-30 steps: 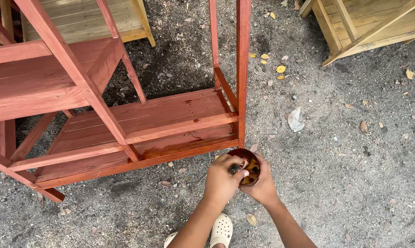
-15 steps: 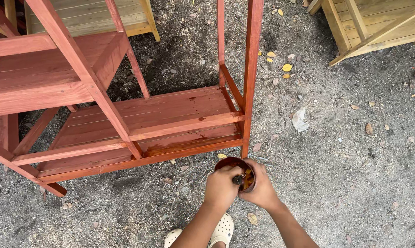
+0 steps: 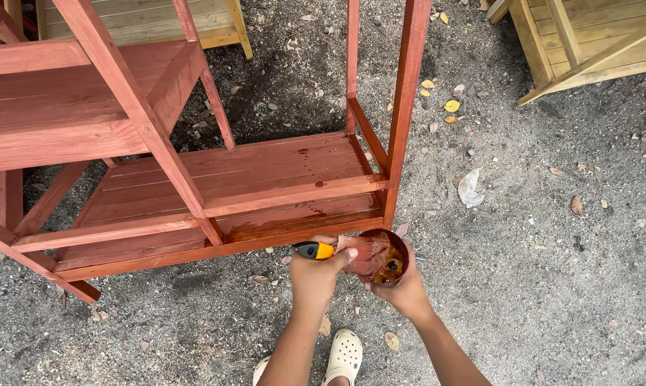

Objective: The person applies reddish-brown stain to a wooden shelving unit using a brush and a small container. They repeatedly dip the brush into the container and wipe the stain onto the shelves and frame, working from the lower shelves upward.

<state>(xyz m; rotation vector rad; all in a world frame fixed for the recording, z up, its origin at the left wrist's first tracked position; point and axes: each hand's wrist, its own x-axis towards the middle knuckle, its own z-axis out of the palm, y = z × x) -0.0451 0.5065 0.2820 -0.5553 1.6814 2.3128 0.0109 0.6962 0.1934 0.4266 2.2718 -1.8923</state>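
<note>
The small round can (image 3: 388,259) of red-brown stain sits low in the middle of the view, just near of the red-stained wooden shelf unit (image 3: 215,186) and close to its right front post (image 3: 406,107). The right hand (image 3: 403,286) cups the can from below, fingers closed around its wall. The left hand (image 3: 316,271) is clamped on a brush (image 3: 337,251), whose yellow and black handle now shows to the left of the fist, while the stained head lies across the mouth of the can. Half a second ago the handle was hidden inside the fist and only the dark rim of the can showed between the hands; a second ago the hands and can were a little farther right, under the post.

The lowest shelf board (image 3: 237,171) is wet and glossy along its near edge, just beyond the brush. Below the hands a pale clog (image 3: 343,356) stands on the gravel ground (image 3: 551,286), as it did earlier. Yellow leaves (image 3: 444,104) and a crumpled white scrap (image 3: 470,187) lie to the right of the post. Unstained pale wooden frames stand at the far right (image 3: 587,36) and far left (image 3: 137,21).
</note>
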